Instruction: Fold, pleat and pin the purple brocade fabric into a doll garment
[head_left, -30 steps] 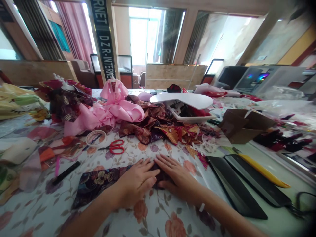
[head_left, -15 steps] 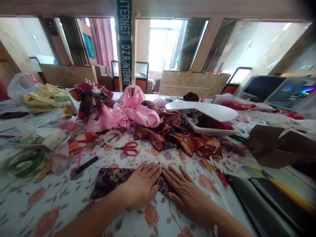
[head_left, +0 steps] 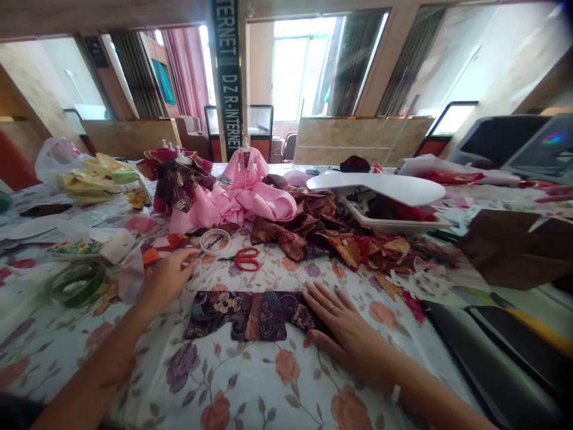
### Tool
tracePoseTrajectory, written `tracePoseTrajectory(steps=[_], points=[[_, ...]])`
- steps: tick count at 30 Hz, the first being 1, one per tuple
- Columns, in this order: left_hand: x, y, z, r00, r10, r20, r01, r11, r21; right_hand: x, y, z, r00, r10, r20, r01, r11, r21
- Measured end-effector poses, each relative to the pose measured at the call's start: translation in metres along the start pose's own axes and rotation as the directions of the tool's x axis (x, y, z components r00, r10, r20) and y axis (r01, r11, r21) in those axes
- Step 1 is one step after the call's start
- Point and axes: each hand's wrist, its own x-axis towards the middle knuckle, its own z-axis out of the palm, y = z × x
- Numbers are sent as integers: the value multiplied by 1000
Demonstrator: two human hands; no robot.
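Note:
A small dark patterned garment (head_left: 253,313), like a doll-size jacket with two wide sleeves and a reddish-brown middle strip, lies flat on the flowered tablecloth (head_left: 215,376). My right hand (head_left: 338,316) rests palm down on its right sleeve, fingers stretched out, covering that end. Away from the garment, my left hand (head_left: 168,278) is over the fabric scraps at the left, its fingers partly bent and apart, pointing right. What lies under it is hidden. Close to its fingertips are a roll of pale tape (head_left: 215,242) and red-handled scissors (head_left: 246,258).
Behind lie a pink doll dress (head_left: 246,170), brown satin cloth (head_left: 308,224) and a white tray (head_left: 394,224) with its lid askew. A green tape roll (head_left: 78,283) is at left. At right are a brown cardboard box (head_left: 505,251) and a black folder (head_left: 465,340).
My left hand has left the garment and moved left and away from me to the scraps, uncovering the garment's middle. My right hand stays on the sleeve. The view has shifted slightly.

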Motion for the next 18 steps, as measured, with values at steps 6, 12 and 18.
tracePoseTrajectory(steps=[6, 12, 18], points=[[26, -21, 7, 987, 153, -55, -142, 975, 168, 13, -10, -7, 967, 49, -252, -43, 999, 29], [50, -8, 30, 949, 295, 108, -313, 917, 247, -6, -8, -1, 959, 5, -284, 1, 1000, 21], [42, 57, 20, 907, 384, -170, -390, 921, -1, -9, -5, -16, 890, 48, -454, -19, 998, 67]])
